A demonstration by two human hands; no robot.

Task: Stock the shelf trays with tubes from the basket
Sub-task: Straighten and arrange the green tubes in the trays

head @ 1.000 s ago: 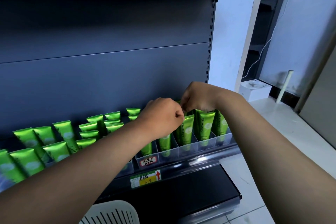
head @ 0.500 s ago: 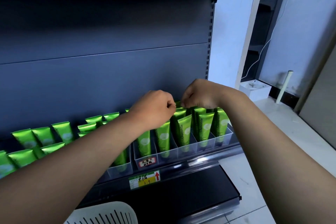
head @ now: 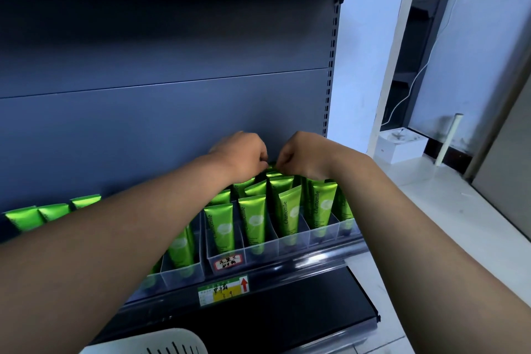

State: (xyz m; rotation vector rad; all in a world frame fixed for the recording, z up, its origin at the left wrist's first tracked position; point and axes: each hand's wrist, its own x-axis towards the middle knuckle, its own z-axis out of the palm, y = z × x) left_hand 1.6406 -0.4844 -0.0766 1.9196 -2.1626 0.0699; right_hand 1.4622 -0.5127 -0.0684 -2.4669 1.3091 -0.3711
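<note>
Green tubes [head: 254, 220] stand upright in the clear plastic shelf trays [head: 290, 247], caps down, the word "Chamomile" running up their sides. You have both arms stretched out over them to the back rows. Your left hand [head: 244, 154] and right hand [head: 298, 155] sit close together, knuckles up, almost touching above the rearmost tubes near the dark back panel [head: 172, 66]. The fingers [head: 263, 156] of your left hand are curled in together, and so are those of your right; a sliver of green shows between the two hands, yet you cannot tell from here which hand, if either, is actually pinching a tube. More tubes [head: 54, 211] stand further left along the shelf, partly hidden behind your left forearm. A handwritten label [head: 227, 262] is stuck on one tray front, and a price tag [head: 222, 290] with a red arrow sits on the shelf edge below it. The white slotted basket [head: 161, 343] shows at the bottom edge, under your left arm.
</note>
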